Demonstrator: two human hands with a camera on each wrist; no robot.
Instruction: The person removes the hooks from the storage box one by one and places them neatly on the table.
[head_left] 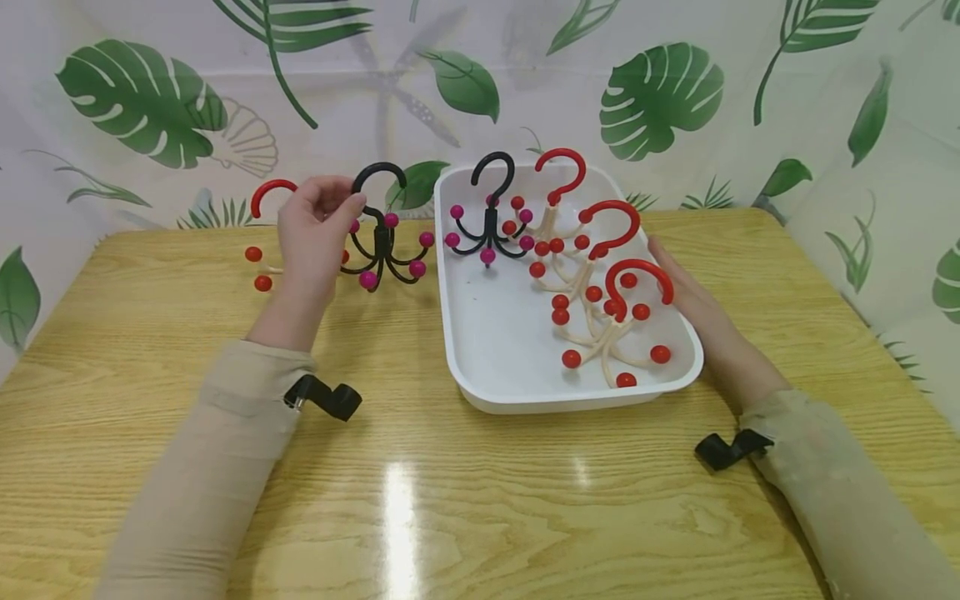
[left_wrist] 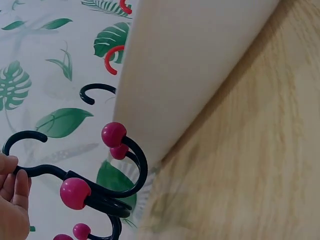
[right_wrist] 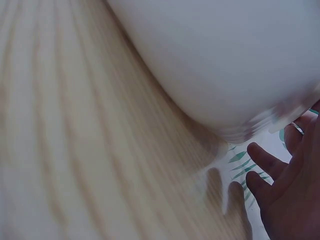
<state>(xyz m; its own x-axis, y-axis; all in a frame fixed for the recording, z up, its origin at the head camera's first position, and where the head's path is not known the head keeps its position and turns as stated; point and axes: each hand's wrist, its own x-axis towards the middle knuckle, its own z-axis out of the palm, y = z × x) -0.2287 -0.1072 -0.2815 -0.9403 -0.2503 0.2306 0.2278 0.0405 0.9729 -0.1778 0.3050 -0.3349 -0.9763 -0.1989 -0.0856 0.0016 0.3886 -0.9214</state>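
Here, I view a glossy black hanger [head_left: 381, 242], its curved arms tipped with magenta balls, upright just left of a white tray [head_left: 447, 333]; the left hand [head_left: 318, 229] pinches its hook between thumb and curled fingers. The right hand [head_left: 686, 292] lies along the tray's right wall, fingers extended and parted; whether they press it I cannot tell. The smooth, round-cornered tray holds a matching hanger [head_left: 491, 223] at far left and three cream-armed, red-balled hangers down its right side. Left of the tray, the left hand partly hides another red hook [head_left: 272, 188]. Below lies a wood-grained table [head_left: 337, 517]; beyond, a leaf-printed backdrop [head_left: 525, 100].
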